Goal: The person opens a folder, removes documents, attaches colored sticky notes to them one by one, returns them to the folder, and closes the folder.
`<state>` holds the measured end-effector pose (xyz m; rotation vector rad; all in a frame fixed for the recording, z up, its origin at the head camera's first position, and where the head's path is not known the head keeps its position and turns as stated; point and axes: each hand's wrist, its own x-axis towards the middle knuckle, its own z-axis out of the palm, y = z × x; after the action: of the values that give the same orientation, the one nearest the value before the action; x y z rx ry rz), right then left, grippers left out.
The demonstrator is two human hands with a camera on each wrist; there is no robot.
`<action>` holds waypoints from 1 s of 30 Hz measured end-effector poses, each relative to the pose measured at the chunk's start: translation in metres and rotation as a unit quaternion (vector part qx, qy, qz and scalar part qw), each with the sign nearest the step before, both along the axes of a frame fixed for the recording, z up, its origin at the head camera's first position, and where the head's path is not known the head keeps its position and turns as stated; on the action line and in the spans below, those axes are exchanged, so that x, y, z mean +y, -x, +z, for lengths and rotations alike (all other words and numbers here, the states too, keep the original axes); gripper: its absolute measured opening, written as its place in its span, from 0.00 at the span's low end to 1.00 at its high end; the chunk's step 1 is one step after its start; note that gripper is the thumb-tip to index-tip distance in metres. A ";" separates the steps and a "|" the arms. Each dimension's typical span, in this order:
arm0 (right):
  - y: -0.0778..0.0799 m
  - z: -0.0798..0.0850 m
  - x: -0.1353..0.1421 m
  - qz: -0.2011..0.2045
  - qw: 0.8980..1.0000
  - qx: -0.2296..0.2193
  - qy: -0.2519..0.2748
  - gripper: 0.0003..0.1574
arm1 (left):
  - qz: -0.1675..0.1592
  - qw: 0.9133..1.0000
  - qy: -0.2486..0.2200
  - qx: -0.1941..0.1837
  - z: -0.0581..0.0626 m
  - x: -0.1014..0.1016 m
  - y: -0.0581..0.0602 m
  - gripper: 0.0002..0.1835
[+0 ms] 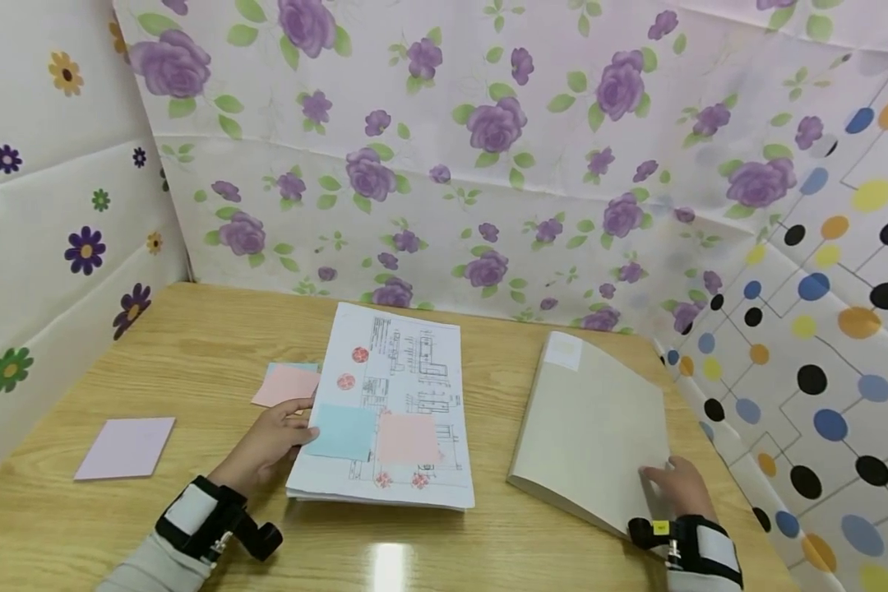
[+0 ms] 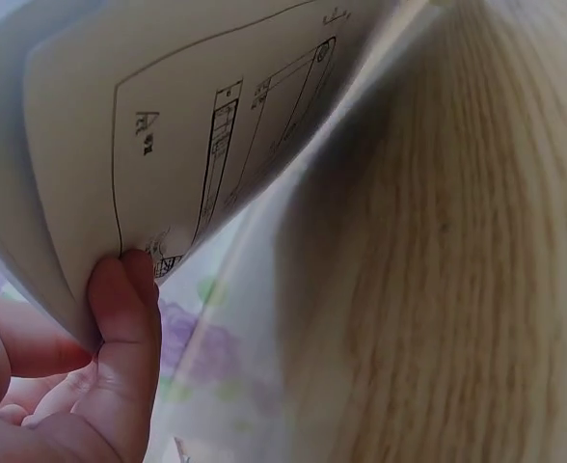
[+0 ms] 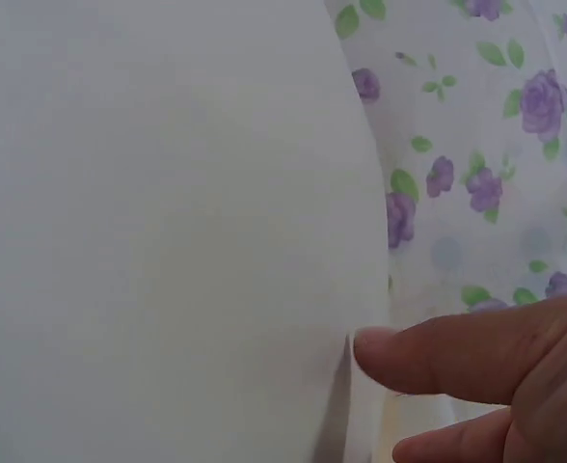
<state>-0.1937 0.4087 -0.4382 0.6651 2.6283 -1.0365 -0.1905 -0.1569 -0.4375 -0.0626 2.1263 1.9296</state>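
Observation:
A stack of printed sheets (image 1: 414,395) with line drawings and red stamp-like marks is tilted up off the table in the head view. My left hand (image 1: 270,440) pinches its left edge, thumb on top and fingers beneath. In the left wrist view, the thumb and fingers (image 2: 120,318) grip the paper edge, and a drawing shows on the sheets' underside. A blue sticky note (image 1: 340,432) and a pink one (image 1: 409,439) lie on the top sheet. To the right, my right hand (image 1: 681,485) holds the right edge of a beige file folder (image 1: 599,419), thumb tip (image 3: 375,357) at its cover's edge.
A pink sticky note (image 1: 287,385) overlaps a blue one on the wooden table (image 1: 222,329), left of the sheets. Farther left lies a lilac square note (image 1: 126,448). Patterned cloths (image 1: 451,164) stand around the back and both sides.

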 end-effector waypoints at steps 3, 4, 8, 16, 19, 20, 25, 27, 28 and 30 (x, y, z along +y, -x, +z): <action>0.001 -0.001 0.000 -0.001 1.000 -0.002 -0.009 0.52 | -0.008 1.000 -0.005 0.003 0.001 0.000 -0.001 0.29; 0.001 -0.001 -0.001 0.005 1.000 0.000 -0.016 0.50 | -0.010 1.000 -0.004 0.003 0.002 0.000 -0.001 0.29; 0.007 -0.006 -0.009 0.043 0.997 0.022 -0.056 0.44 | -0.022 1.000 -0.004 0.006 0.005 -0.001 -0.003 0.29; 0.022 -0.018 -0.040 0.048 0.997 0.063 -0.026 0.36 | -0.055 0.998 -0.009 0.002 0.010 0.002 -0.008 0.30; 0.027 -0.022 -0.058 0.044 0.996 0.072 0.022 0.45 | -0.066 0.998 -0.020 0.004 0.009 0.004 -0.009 0.30; 0.029 -0.023 -0.064 0.051 0.995 0.080 0.033 0.44 | -0.068 0.997 -0.024 0.004 0.009 0.005 -0.009 0.30; 0.036 -0.028 -0.094 0.143 0.978 0.117 0.093 0.34 | -0.078 0.996 -0.035 0.005 0.007 0.009 -0.009 0.30; 0.038 -0.028 -0.104 0.165 0.968 0.113 0.151 0.32 | -0.078 0.997 -0.028 0.003 0.007 0.012 -0.009 0.30; 0.038 -0.028 -0.109 0.171 0.961 0.105 0.192 0.31 | -0.078 0.997 -0.026 0.004 0.007 0.014 -0.009 0.30; 0.038 -0.027 -0.119 0.188 0.945 0.086 0.253 0.32 | -0.081 0.996 -0.026 0.002 0.007 0.017 -0.008 0.30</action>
<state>-0.2314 0.2902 -0.4649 -0.0416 2.3237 -1.5976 -0.1822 -0.1397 -0.4309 0.1199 2.0140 1.8919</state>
